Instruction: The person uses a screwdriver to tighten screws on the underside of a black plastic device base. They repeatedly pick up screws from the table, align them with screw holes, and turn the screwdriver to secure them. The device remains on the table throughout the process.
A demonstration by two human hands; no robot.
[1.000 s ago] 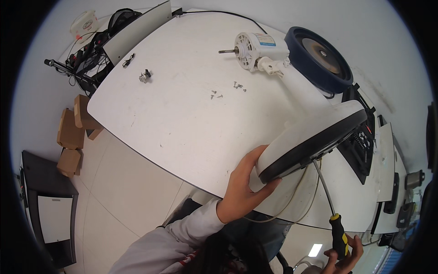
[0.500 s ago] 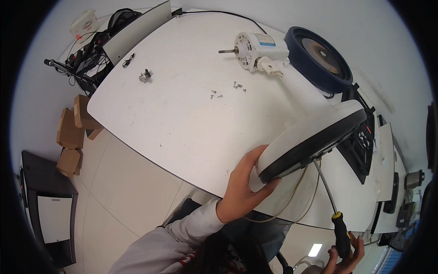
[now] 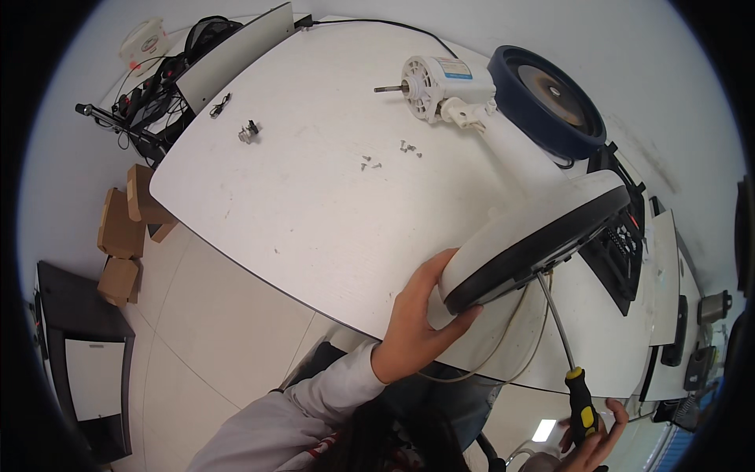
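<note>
Fingers [image 3: 440, 271] of our left hand [image 3: 417, 322] curl round the fan base [image 3: 523, 240] rim; right hand [image 3: 590, 440] wraps the screwdriver [image 3: 570, 370], tip under base, over table [image 3: 314, 197].

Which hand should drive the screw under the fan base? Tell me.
Right. The right hand already grips the screwdriver, its shaft reaching the underside of the round base; the left hand holds that base tilted.

Matt white plastic fan base [image 3: 519, 236], metal screwdriver shaft [image 3: 555, 318].

right hand [image 3: 591, 440] cut off at lower edge, screwdriver [image 3: 568, 354] tip hidden under fan base [image 3: 519, 244]
</note>
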